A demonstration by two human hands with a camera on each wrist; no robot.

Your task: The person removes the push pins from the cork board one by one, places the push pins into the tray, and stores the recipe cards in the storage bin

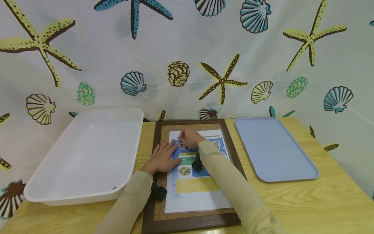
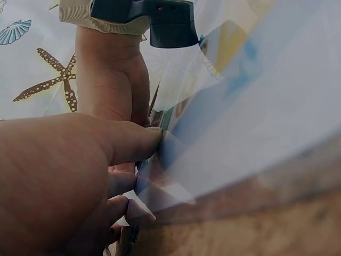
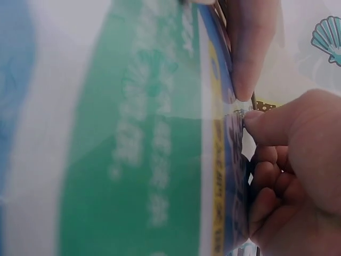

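A printed poster [image 1: 200,201] with blue, green and yellow areas lies on a cork board [image 1: 163,208] in a dark brown frame. My left hand [image 1: 164,158] rests on the poster's left edge, palm down, with fingers extended toward its upper left corner. My right hand [image 1: 191,138] is at that upper part, knuckles up and fingers curled. In the right wrist view, the right thumb [image 3: 266,125] meets a small shiny piece [image 3: 240,113] at the poster's surface; its kind is too small to tell. The left thumb [image 2: 139,140] lies against the sheet in the left wrist view.
A deep white tray [image 1: 87,146] stands left of the board, with a small silvery dot [image 1: 114,187] near its front edge. To the right lies a flat light blue tray [image 1: 271,146]. The wooden table [image 1: 327,198] meets a hanging cloth [image 1: 181,42] printed with shells and starfish.
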